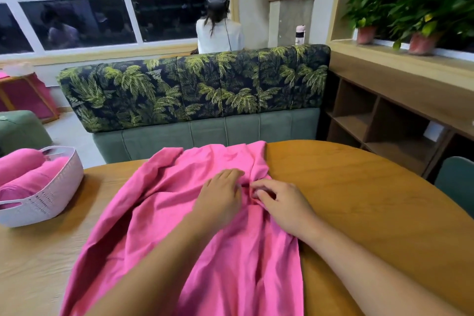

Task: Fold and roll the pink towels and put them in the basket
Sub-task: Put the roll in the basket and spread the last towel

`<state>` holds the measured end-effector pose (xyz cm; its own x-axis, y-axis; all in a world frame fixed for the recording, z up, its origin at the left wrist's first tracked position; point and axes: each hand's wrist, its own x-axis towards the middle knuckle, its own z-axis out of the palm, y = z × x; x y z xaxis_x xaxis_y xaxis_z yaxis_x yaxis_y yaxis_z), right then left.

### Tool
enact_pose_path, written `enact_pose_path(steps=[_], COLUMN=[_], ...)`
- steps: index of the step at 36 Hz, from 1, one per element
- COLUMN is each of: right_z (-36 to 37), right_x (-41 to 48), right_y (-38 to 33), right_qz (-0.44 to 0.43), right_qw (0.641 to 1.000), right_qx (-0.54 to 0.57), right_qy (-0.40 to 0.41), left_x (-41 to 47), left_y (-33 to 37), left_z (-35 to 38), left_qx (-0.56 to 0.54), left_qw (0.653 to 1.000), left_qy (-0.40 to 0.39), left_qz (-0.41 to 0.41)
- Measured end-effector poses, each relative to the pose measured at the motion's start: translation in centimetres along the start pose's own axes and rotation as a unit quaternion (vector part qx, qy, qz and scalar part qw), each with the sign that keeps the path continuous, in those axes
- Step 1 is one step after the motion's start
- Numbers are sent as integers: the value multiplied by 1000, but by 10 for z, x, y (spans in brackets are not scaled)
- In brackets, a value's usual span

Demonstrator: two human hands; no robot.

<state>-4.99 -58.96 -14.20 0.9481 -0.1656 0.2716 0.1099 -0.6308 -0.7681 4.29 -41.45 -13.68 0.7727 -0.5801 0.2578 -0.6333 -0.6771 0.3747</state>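
Flattening towel (154, 213) before folding, pressing with straight fingers of left hand (220, 195), pinching a crease just beside them in right hand (284, 202); calls next for pulling it smooth

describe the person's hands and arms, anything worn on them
The left hand and right hand are bare: no gloves, rings, watch or bracelets show. No sleeves either; the left forearm and right forearm are uncovered down to the frame's edge.
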Motion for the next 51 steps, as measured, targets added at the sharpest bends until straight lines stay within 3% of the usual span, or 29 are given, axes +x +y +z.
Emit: enact_pose_path(steps=[4, 9, 14, 19, 27, 35, 43, 47, 51], right_z=[-8, -21, -30, -24, -6, -19, -32, -38, -45], right_x=[12, 47, 93, 127, 149, 154, 157, 157, 158], right_y=[11, 32, 46, 53, 54, 60, 72, 73, 79], right_qz=[26, 125, 201, 228, 211, 224, 237, 199, 222], right_qw=[998, 984, 979, 972, 974, 949, 953, 962, 949], right_qx=[39, 40, -23, 42, 67, 221, 187, 188, 225], right_qy=[42, 123, 23, -34, -40, 25, 3, -5, -14], left_x=[28, 46, 43, 47, 54, 57, 58, 58, 59], left_y=[-10, -15, -7, -10, -24, -33, -34, -32, -34], left_z=[23, 45, 48, 50, 49, 46, 43, 42, 41], left_qx=[-17, 11, 82, 98, 121, 105, 96, 94, 91], left_qw=[1000, 996, 989, 984, 981, 980, 979, 979, 979], left_qy=[-7, -6, -46, -79, -82, -86, -88, -88, -89], left_qz=[-17, -91, -114, -126, -126, -146, -158, -156, -161])
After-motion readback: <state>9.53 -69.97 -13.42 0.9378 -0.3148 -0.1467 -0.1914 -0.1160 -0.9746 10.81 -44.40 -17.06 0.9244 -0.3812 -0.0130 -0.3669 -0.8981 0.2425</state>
